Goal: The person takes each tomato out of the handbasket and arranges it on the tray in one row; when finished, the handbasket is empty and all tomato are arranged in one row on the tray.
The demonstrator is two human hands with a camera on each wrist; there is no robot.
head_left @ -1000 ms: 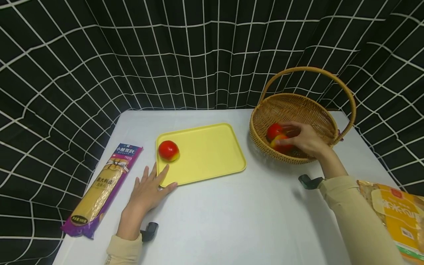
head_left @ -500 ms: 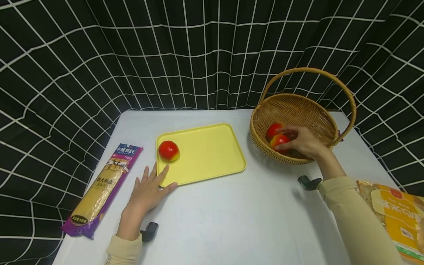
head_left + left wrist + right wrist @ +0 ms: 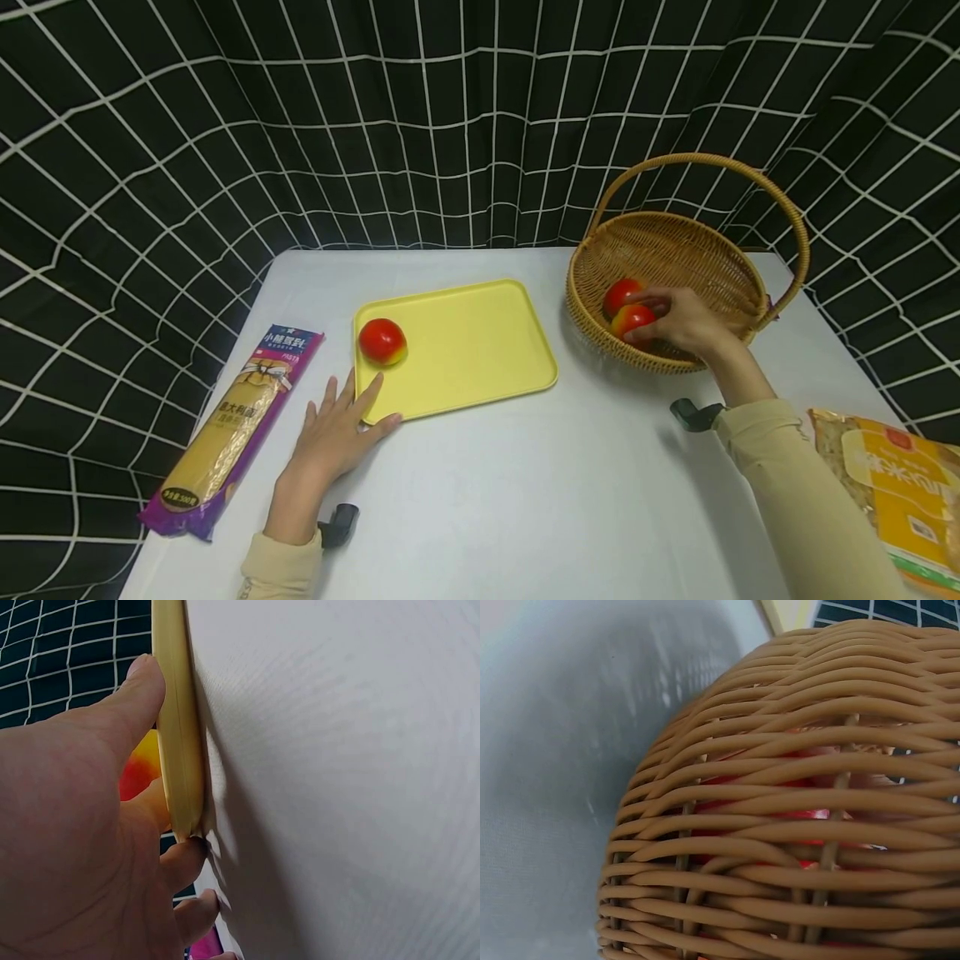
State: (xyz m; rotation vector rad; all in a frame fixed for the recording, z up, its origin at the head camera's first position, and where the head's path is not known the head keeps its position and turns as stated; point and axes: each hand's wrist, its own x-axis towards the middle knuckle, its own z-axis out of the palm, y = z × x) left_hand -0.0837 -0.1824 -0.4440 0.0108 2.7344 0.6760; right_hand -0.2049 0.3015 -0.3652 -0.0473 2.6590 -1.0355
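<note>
The near fruit point(image 3: 632, 318), red with some yellow, sits low in the basket point(image 3: 686, 242), toward its left front wall. My right grip point(image 3: 684, 319) is clamped on it, thumb on the front side and fingers arched over the back; my palm hides its right side, and from my right wrist I see only red through the weave. I judge it firm and fairly light, its glossy skin perhaps a little slippery; if it is real, it could bruise under a hard pinch. A hold across its widest part, thumb opposite fingers, should suit that round shape best.

Right behind it, seemingly touching, lies the far fruit point(image 3: 619, 295). The basket's arched handle stands up, leaving its mouth accessible from the front.

To the left, the yellow tray point(image 3: 472, 342) carries a third fruit point(image 3: 382, 341) near its left end. My left grip point(image 3: 330, 433) is spread apart at the tray's near left corner, holding nothing. Beyond it lies the pasta point(image 3: 236, 425), and at far right a bag point(image 3: 911, 492), both on the white surface point(image 3: 510, 500).
</note>
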